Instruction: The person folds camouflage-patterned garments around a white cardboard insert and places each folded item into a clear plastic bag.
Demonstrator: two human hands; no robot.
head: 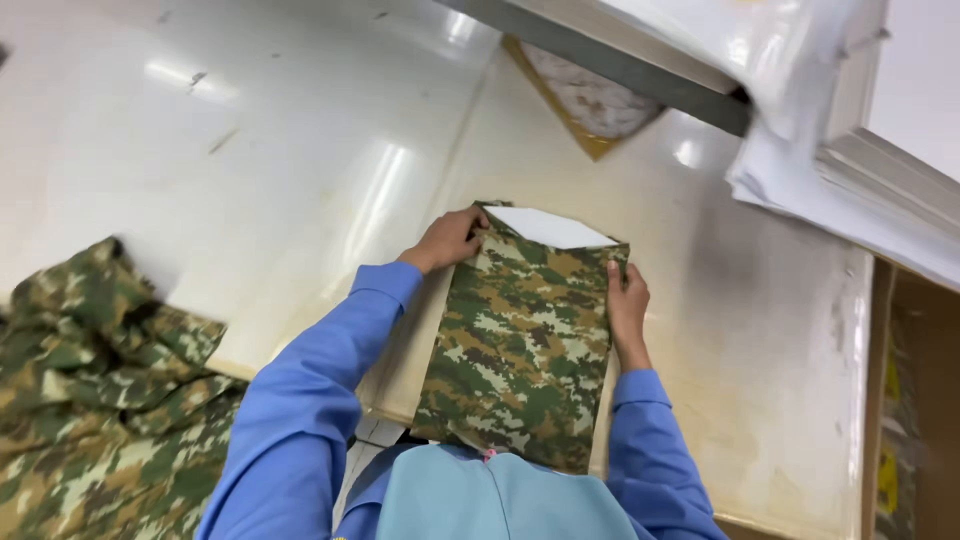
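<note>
My left hand (450, 238) pinches the upper left corner of the folded green-and-brown camouflage cloth piece (520, 345), fingers curled over its edge. My right hand (628, 312) lies flat along the piece's right edge, fingers pressed together against the cloth and pointing up. The piece lies lengthwise on the glossy cream counter (760, 330), between my two blue sleeves (310, 400), its near end reaching my light blue apron. A white card insert (548, 227) shows at its far end, its corner tucked under the cloth. To my left, a loose heap of the same camouflage fabric (95, 400) rests on the counter, well apart from my hands. At upper right, a stack of white sheets (850, 170) overhangs the counter.
</note>
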